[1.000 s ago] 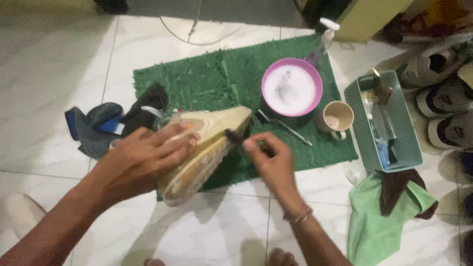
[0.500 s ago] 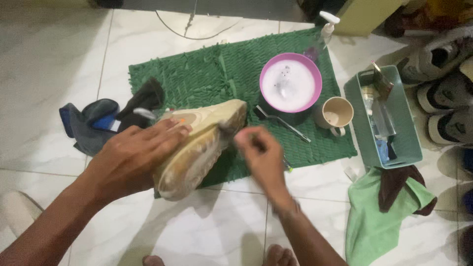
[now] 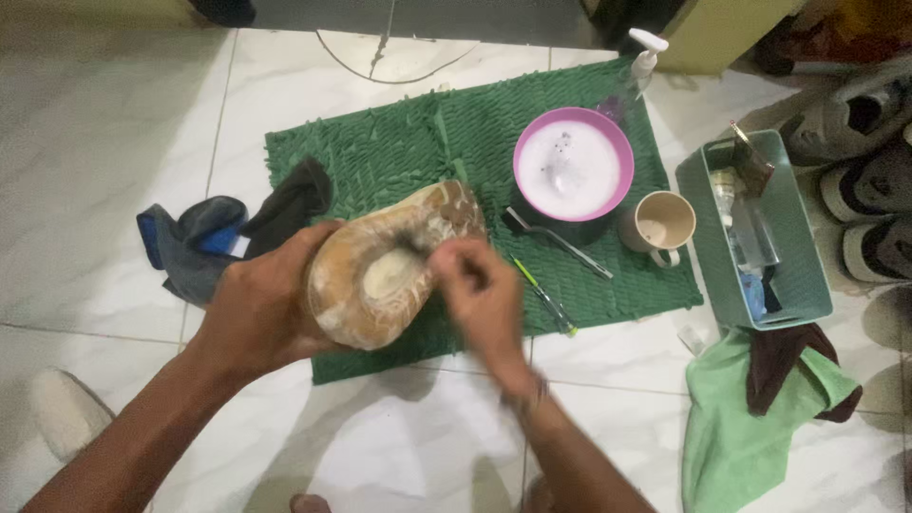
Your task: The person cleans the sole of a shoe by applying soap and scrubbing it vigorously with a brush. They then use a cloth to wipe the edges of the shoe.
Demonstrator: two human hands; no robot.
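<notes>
Green shaggy mat fills centre frame on white tile. Lower right: green cloth; above it a teal basket of bottles. Centre: tan shoe, sole up, soapy, over mat's lower edge. Left hand clasps its left side, fingers wrapped. Right hand, blurred, pinched at the sole; what it holds, cannot tell. Pink bowl upper right, beige mug beside

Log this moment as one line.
left hand: holds tan shoe, sole up | right hand: blurred, scrubbing sole | under: green shaggy mat
</notes>
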